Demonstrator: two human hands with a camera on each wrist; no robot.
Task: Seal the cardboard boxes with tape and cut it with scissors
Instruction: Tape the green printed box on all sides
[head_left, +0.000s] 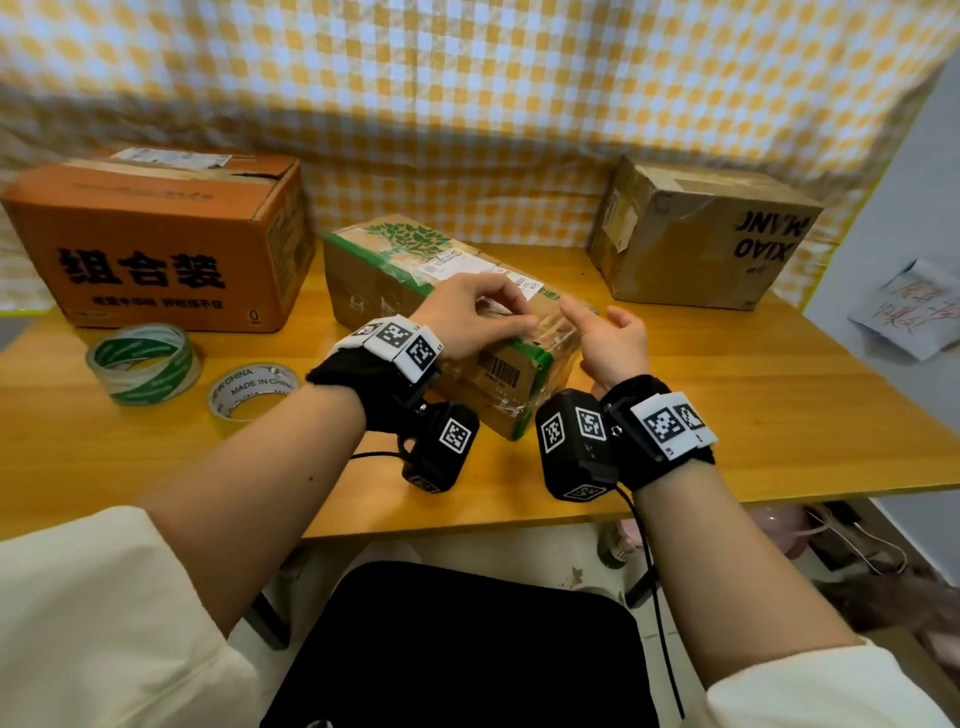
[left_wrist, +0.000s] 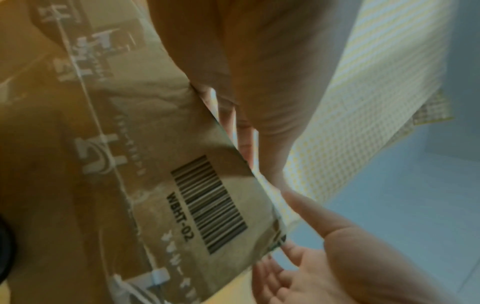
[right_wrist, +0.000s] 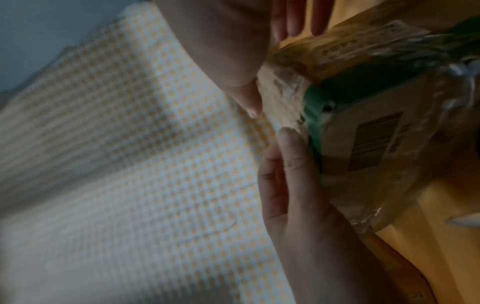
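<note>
Resting mid-worktop: brown cardboard box w/ green tree print (head_left: 415, 280). Head view: left hand (head_left: 467, 317) lies on box top, fingers pinching clear tape strip (head_left: 550, 325); right hand (head_left: 613, 343) just beside near-right corner, fingers relaxed, grasping nothing. Left wrist view: box's barcode face (left_wrist: 207, 205), right hand's palm spread. Right wrist view: both thumbs at taped green corner (right_wrist: 317, 98).

Checked cloth (head_left: 467, 104), wooden table (head_left: 779, 415)
</note>
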